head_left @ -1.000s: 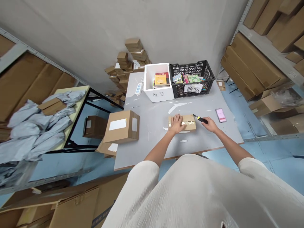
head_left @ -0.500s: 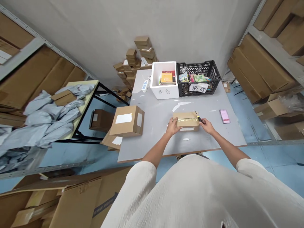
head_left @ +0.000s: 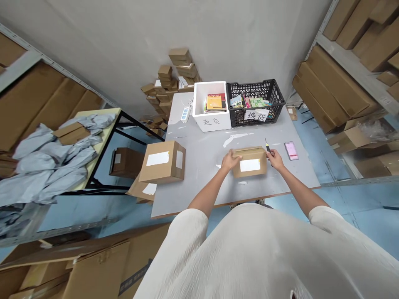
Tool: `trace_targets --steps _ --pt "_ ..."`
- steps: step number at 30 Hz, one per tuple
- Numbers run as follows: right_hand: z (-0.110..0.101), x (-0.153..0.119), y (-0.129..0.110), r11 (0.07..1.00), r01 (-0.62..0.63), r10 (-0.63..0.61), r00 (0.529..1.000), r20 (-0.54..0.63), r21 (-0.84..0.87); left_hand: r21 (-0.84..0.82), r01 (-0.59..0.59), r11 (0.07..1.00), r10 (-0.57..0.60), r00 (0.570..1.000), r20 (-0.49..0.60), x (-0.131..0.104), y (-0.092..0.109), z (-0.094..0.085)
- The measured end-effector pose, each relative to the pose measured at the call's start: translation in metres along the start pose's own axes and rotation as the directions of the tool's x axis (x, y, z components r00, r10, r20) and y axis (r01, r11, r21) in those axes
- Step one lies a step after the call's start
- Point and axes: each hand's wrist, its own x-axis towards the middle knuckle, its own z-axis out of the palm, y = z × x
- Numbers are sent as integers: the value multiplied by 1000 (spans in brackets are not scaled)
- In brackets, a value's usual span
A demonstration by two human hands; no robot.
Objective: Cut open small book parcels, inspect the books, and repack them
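A small cardboard box (head_left: 262, 167) with a white label facing me is tipped on the grey table (head_left: 199, 174). My left hand (head_left: 230, 161) grips its left end, thumb over the front face. At the right end, my right hand (head_left: 274, 159) is closed around a utility knife (head_left: 267, 147) with a black and yellow handle. The blade points up and away from me. That hand's fingers are close against the box's right edge; whether they press on it I cannot tell.
A larger labelled carton (head_left: 157, 169) stands at the table's left. Behind are a white foam box (head_left: 212, 122) and a black crate (head_left: 277, 109), both with books. A phone (head_left: 291, 150) lies at the right. Grey parcels (head_left: 46, 166) cover a side table.
The small box has been tilted so its labelled side shows and its taped top has turned away. The knife has come off the tape, its blade now pointing upward.
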Motion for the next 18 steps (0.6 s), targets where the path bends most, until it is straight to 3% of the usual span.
trace_targets --steps 4,11,18 --pt "8 2 10 993 -75 74 997 10 94 -132 46 990 -52 998 -37 5 -7 12" --pt "10 -8 24 991 -126 122 990 77 52 -107 73 992 -67 996 62 -3 -25 28" --pt "12 -11 19 990 -136 133 987 90 27 -115 82 990 -74 995 70 -5 -32 29"
